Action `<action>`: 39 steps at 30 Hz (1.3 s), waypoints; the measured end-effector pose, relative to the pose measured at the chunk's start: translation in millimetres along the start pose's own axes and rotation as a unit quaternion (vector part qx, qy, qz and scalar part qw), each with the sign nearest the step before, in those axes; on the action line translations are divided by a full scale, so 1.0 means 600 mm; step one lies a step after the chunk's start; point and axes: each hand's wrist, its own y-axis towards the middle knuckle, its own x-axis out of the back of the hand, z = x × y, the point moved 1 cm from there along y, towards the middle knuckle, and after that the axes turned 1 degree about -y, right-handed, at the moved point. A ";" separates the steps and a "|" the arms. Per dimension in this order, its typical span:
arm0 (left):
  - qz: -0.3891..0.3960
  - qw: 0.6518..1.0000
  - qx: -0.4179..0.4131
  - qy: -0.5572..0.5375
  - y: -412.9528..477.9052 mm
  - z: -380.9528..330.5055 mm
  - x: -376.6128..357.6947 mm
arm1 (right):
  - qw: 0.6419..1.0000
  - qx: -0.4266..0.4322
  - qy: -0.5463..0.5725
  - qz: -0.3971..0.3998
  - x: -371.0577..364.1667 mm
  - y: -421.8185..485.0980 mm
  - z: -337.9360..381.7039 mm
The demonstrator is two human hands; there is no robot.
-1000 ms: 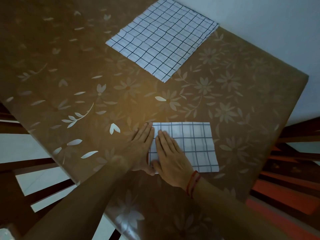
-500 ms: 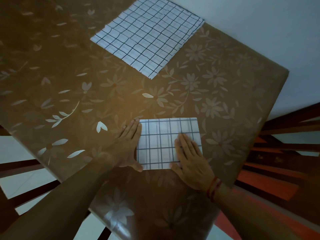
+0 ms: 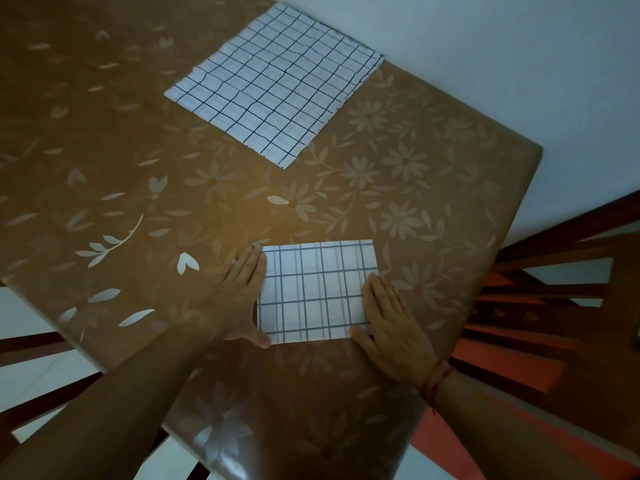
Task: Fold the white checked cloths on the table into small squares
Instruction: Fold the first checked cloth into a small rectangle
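Cloth, folded (image 3: 317, 289), lies near the front edge of the counter (image 3: 415, 202): a white rectangle with dark checked lines, wider than deep, its layers flat and its edges straight. The checks on it look larger and fainter than on the flat cloth (image 3: 277, 81), which lies well apart toward the far side, spread in one big square turned cornerwise, with a few low ripples and one corner close to the wall (image 3: 519, 64).

Left grip (image 3: 235, 303) lies flat, palm down, along the folded cloth's left edge. Its fingers are straight and pressed together, the tips reach almost to the far left corner, and the thumb is spread out to touch the near left corner. It pinches nothing.

Right grip (image 3: 391, 327) also lies flat, palm down, over the near part of the right edge. Its fingers are straight and close together, pointing away, and the thumb rests on the near right corner of the folded cloth. It holds nothing; it only presses. A red cord (image 3: 436, 379) circles that wrist.

Counter top is brown with a pale flower pattern. Dark chair (image 3: 554, 271) slats show beside it on the right.
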 end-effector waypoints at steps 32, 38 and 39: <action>-0.228 0.958 0.022 -0.171 -0.019 -0.130 -0.077 | 0.831 -0.355 0.421 -0.077 0.110 0.086 0.003; -0.230 0.955 0.022 -0.185 -0.019 -0.129 -0.079 | 0.777 -0.407 0.481 -0.019 0.099 0.100 -0.001; -0.230 0.955 0.022 -0.189 -0.019 -0.129 -0.079 | 0.778 -0.406 0.480 -0.006 0.098 0.101 0.001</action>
